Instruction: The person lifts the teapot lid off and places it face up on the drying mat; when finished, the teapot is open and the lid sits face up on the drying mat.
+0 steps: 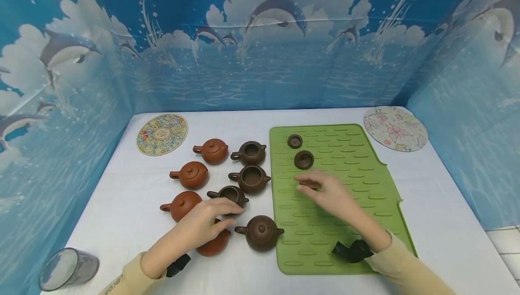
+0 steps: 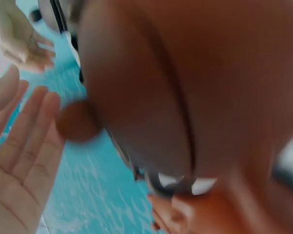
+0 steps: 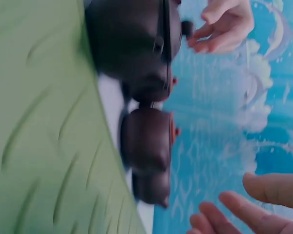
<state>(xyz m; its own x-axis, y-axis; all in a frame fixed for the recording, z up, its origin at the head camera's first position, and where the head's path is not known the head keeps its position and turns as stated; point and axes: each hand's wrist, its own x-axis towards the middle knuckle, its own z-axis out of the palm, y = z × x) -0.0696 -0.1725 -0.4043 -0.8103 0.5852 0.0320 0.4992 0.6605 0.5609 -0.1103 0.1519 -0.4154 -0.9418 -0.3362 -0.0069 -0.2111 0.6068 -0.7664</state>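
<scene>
My left hand (image 1: 209, 223) hovers over a reddish-brown teapot (image 1: 215, 244), partly hiding it. In the left wrist view its fingers (image 2: 31, 141) are extended and hold nothing. Beside it sits a lidded dark brown teapot (image 1: 262, 234). Behind that are three dark teapots without lids: a near one (image 1: 239, 197), a middle one (image 1: 251, 187) and a far one (image 1: 249, 157). Over the green mat (image 1: 345, 141), my right hand (image 1: 331, 195) has thumb and fingers apart. A dark lid (image 1: 309, 184) shows partly beneath it; the right wrist view shows nothing between the fingers.
Two more dark lids, a larger one (image 1: 304, 159) and a smaller one (image 1: 294, 141), lie on the mat. Other lidded reddish teapots (image 1: 191, 177) line the left. A glass (image 1: 71, 268) lies near the left edge. Round mats, one yellow (image 1: 162, 135), one pale (image 1: 396, 128), lie behind.
</scene>
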